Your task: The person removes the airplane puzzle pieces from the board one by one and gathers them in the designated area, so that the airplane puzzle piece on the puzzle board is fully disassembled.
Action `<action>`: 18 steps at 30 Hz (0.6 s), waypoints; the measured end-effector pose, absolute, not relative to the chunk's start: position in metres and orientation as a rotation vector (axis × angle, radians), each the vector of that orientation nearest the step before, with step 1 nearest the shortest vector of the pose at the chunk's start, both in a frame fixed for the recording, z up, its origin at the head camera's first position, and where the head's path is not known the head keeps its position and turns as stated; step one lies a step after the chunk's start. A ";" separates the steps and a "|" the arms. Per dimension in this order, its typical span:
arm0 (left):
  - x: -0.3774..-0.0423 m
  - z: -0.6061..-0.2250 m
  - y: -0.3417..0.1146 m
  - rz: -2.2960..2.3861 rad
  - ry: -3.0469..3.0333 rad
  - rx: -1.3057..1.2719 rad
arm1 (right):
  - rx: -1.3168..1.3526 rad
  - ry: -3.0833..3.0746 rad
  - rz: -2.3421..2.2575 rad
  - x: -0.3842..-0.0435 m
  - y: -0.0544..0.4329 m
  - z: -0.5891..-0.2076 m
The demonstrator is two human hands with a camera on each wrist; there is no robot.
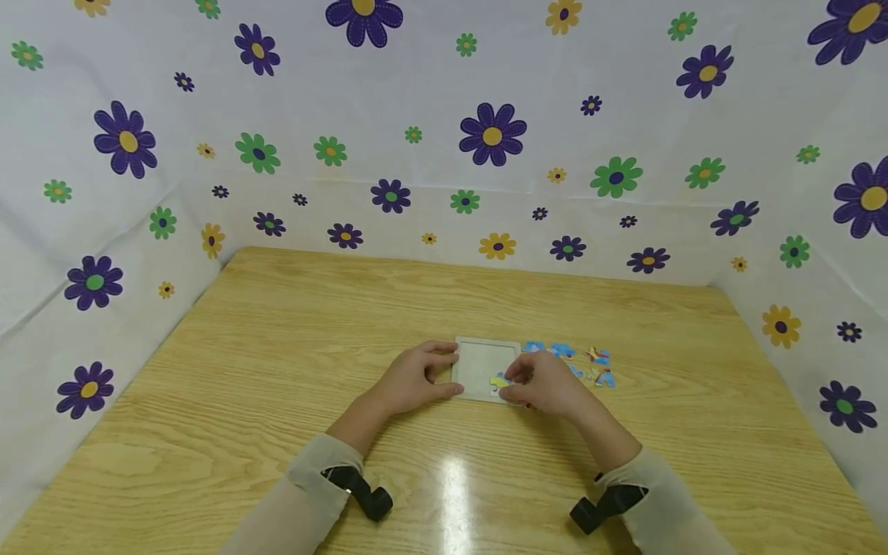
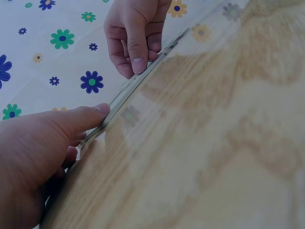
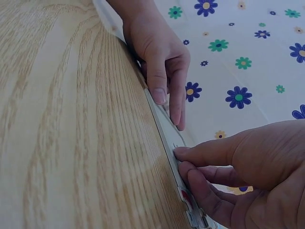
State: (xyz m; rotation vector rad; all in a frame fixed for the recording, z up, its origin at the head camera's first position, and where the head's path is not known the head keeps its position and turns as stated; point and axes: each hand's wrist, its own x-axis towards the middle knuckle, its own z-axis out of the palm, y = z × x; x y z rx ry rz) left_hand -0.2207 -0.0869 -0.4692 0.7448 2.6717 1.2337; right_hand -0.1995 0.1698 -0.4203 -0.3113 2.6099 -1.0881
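A pale, shallow puzzle tray (image 1: 479, 362) with a raised rim lies flat on the table. My left hand (image 1: 411, 378) rests along its left side, thumb at the near corner and fingers farther up the rim. In the right wrist view, that left hand (image 3: 159, 59) has its thumb on the tray's edge and a finger extended. A yellow-and-blue jigsaw piece (image 1: 496, 381) is in the tray's near right corner. My right hand (image 1: 544, 383) pinches this piece between thumb and fingers, partly covering it. In the left wrist view the right hand (image 2: 136, 36) bends down over the tray.
Several loose jigsaw pieces (image 1: 600, 376) lie right of the tray, some partly behind the right hand. The wooden table (image 1: 312, 308) meets a flower-patterned cloth (image 1: 416, 100) at the back and sides. Dark wrist cameras (image 1: 375, 502) are strapped over both sleeves.
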 end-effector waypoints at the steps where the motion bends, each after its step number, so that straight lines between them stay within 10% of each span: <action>1: -0.221 -0.469 -0.087 1.235 2.672 0.743 | -0.306 2.611 -1.095 -0.200 0.170 -0.420; 18: -0.220 -0.467 -0.087 1.232 2.668 0.728 | -0.392 2.302 -1.379 -0.198 0.194 -0.416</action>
